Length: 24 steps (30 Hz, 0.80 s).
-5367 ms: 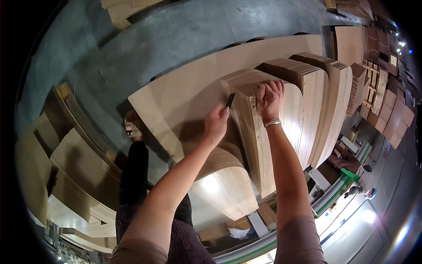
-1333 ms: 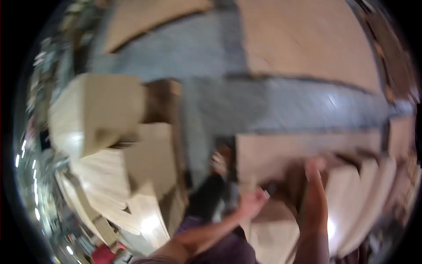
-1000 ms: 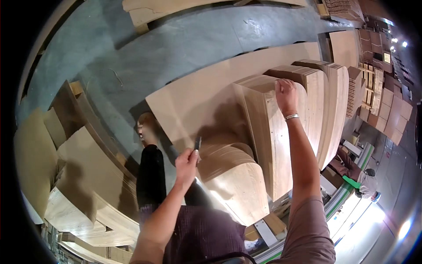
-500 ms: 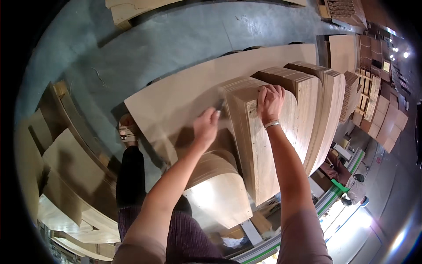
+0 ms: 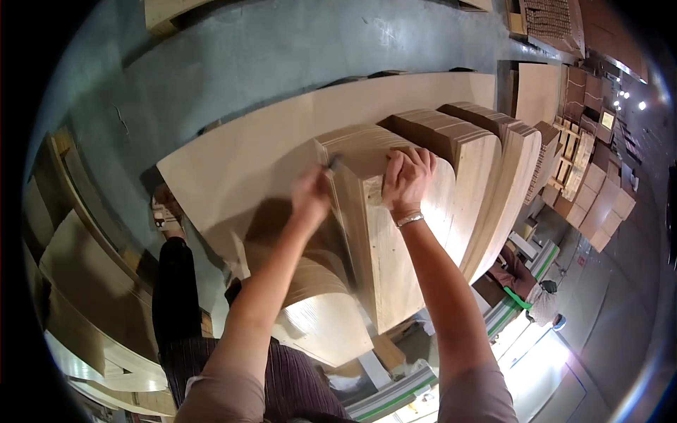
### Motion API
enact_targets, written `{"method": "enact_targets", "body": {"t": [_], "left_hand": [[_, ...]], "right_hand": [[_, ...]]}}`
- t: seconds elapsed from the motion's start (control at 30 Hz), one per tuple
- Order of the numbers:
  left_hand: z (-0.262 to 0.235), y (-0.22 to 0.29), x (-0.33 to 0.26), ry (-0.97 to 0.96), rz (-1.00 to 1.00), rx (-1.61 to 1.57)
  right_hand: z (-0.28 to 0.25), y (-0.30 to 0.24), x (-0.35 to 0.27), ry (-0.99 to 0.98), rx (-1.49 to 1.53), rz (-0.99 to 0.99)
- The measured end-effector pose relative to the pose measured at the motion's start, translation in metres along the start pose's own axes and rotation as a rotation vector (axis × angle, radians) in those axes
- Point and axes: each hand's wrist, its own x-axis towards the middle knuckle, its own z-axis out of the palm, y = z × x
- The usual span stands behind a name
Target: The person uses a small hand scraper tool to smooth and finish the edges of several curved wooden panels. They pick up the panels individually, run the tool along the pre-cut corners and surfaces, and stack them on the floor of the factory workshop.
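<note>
Left hand (image 5: 310, 195): compared with one second ago, is raised from beside the low stack (image 5: 321, 319).
Dark tool (image 5: 333, 161): is now brought to the tall stack's (image 5: 396, 271) upper left edge.

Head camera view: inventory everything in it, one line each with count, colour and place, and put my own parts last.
Rounded-end panel stacks: four, pale wood, centre
Dark tool: one, dark, centre, blurred
Large board: one, tan, extending beyond those stacks
Other panels: several, tan, left edge
Floor: one, grey, upper left and centre
Cardboard: many pieces, brown, right
Slatted pallet: one, pale, beside the cardboard
Green-striped rail: one, grey and green, lower right
Co-worker: one, light top, lower right
Lights: several, white, upper right
Bracelet: one, silver, right wrist
Apron: one, dark purple, bottom
Left hand: one, blurred, grip on the tool
Right hand: one, on a stack's top edge
</note>
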Motion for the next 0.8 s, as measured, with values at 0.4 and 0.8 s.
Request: {"method": "enact_targets", "body": {"t": [0.4, 0.8], "left_hand": [[-0.005, 0.058, 0.003, -0.030, 0.303, 0.042], [-0.013, -0.007, 0.038, -0.019, 0.197, 0.151]], "right_hand": [[-0.006, 0.015, -0.003, 0.049, -0.043, -0.024], [-0.002, -0.006, 0.001, 0.014, 0.009, 0.004]]}}
